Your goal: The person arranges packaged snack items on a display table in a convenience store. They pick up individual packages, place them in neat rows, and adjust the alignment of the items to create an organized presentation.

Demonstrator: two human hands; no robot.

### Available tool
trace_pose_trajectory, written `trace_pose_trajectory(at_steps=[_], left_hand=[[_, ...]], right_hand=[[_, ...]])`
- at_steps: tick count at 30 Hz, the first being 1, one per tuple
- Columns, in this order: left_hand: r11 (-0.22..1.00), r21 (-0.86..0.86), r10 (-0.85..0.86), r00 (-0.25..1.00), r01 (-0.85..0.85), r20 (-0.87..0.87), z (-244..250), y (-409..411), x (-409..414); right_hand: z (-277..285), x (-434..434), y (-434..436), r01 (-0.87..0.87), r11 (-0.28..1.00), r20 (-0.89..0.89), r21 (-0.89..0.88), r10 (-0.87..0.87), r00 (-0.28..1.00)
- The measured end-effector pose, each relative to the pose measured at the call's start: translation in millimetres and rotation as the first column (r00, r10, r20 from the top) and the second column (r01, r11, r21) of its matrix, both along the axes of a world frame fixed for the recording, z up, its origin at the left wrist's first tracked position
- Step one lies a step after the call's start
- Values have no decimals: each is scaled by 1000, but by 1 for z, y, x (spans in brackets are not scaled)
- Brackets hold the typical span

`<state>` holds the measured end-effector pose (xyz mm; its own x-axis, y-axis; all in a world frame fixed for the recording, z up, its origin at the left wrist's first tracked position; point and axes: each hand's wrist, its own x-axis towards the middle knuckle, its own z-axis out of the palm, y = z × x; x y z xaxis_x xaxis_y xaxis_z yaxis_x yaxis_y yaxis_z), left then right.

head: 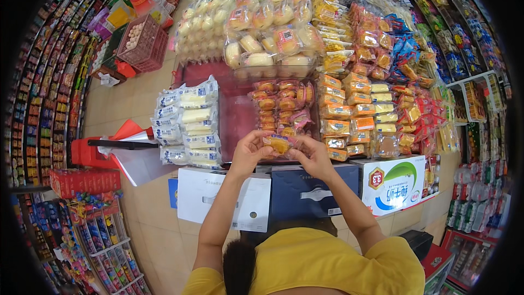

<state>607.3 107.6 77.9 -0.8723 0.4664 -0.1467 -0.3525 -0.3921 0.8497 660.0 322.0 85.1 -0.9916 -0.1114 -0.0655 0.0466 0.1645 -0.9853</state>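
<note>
Between my two hands is a small clear-wrapped cake [279, 144]. My left hand [250, 151] grips its wrapper at one end, and my right hand [310, 153] pinches the other end. The cake is above the near edge of a dark red display tray [237, 116]. Beyond it in the tray stand stacks of similar wrapped round cakes [286, 104]. Orange-wrapped pastries [335, 125] are piled to the right of the tray, and white packs of bread [200, 125] lie in stacks to the left.
White [223, 209], dark blue [313, 198] and milk [395, 182] cartons line the display's near side. Bagged buns [262, 49] cover the far part. Egg crates [141, 45] stand at the upper left, a red box [85, 182] at the lower left. Stocked shelves flank both sides.
</note>
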Motion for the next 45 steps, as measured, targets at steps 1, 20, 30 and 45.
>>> trace_pose_trajectory(at_steps=[1, 20, 30, 45], left_hand=[[998, 61, 8, 1000, -7, -20, 3, 0, 2], [824, 146, -560, 749, 547, 354, 33, 17, 6], [775, 228, -627, 671, 590, 397, 42, 22, 6], [968, 87, -239, 971, 235, 31, 88, 10, 41]], right_hand=[[6, 4, -3, 21, 1000, -20, -14, -21, 1000], [68, 14, -14, -79, 994, -304, -75, 52, 951], [71, 22, -16, -1, 966, -271, -259, -71, 960], [54, 24, 0, 186, 953, -369, -237, -266, 890]])
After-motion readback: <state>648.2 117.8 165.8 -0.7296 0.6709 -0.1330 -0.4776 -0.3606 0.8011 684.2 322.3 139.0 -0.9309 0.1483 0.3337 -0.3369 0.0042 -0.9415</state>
